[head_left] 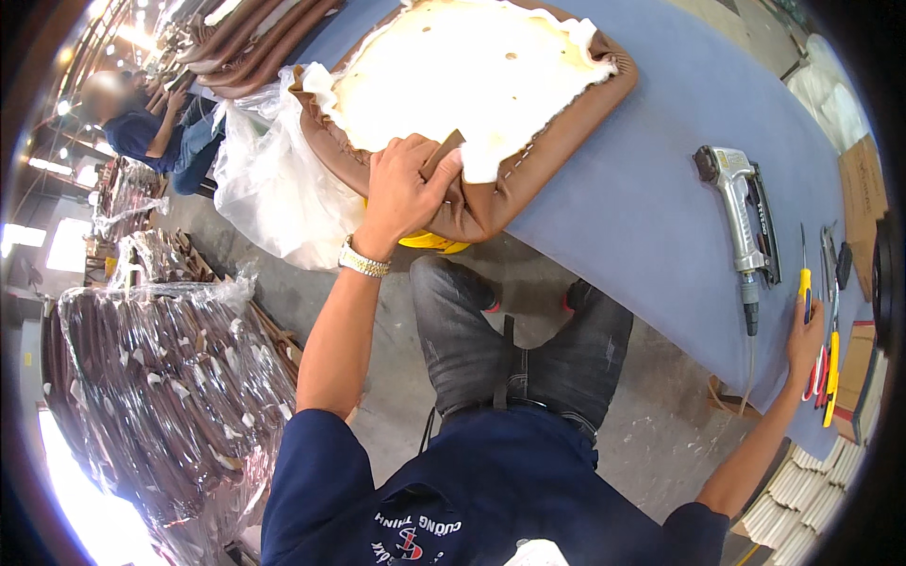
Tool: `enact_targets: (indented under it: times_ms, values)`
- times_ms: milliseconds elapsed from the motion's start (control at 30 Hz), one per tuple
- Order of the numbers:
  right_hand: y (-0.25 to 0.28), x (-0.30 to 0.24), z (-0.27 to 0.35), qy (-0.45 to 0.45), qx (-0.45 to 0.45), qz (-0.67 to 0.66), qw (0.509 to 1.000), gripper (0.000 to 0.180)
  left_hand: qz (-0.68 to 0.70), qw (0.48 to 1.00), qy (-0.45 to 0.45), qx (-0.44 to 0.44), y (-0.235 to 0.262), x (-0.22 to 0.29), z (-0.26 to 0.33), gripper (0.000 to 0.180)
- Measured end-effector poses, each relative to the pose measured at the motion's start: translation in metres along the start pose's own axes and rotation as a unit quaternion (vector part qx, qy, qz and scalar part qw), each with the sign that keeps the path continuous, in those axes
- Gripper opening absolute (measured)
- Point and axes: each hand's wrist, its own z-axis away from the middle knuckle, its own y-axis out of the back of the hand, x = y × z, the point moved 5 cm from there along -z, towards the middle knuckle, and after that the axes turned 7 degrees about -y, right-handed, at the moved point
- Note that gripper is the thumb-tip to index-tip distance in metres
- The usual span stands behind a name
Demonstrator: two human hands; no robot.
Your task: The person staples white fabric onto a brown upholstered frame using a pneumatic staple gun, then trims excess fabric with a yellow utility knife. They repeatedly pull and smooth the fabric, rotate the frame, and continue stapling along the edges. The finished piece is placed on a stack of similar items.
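Observation:
An upholstered seat panel lies underside up at the table's near edge. Brown leather-like cover wraps its rim, with white padding and a pale, overexposed base inside. My left hand is closed at its near corner, pinching a brown flap of cover between thumb and fingers. The cover beside it is gathered in folds. Far to the right, my right hand is closed round the yellow handle of a thin-shafted screwdriver or awl. Left of that hand lies a silver air staple gun, its hose running down off the table.
Beside my right hand lie yellow-handled pliers and red-handled scissors. Cardboard boxes line the right edge of the blue-grey table. Plastic sheeting hangs left of the panel. Wrapped brown pieces are stacked left; another person sits beyond.

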Motion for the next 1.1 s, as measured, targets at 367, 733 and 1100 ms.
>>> enact_targets:
  times_ms: [367, 733, 1100]
  values:
    - [0.075, -0.362, 0.159, 0.358, -0.181, -0.203, 0.893, 0.050, 0.076, 0.993, -0.026, 0.081, -0.023, 0.040, -0.026, 0.037]
    - [0.055, -0.412, 0.186, 0.412, -0.110, 0.042, 0.903, 0.053, 0.039, 0.994, -0.055, 0.086, -0.022, 0.022, -0.016, 0.043]
    - [0.061, -0.435, 0.176, 0.528, -0.040, 0.094, 0.843, 0.037, 0.024, 0.998, -0.031, 0.051, -0.024, 0.017, -0.017, 0.044]
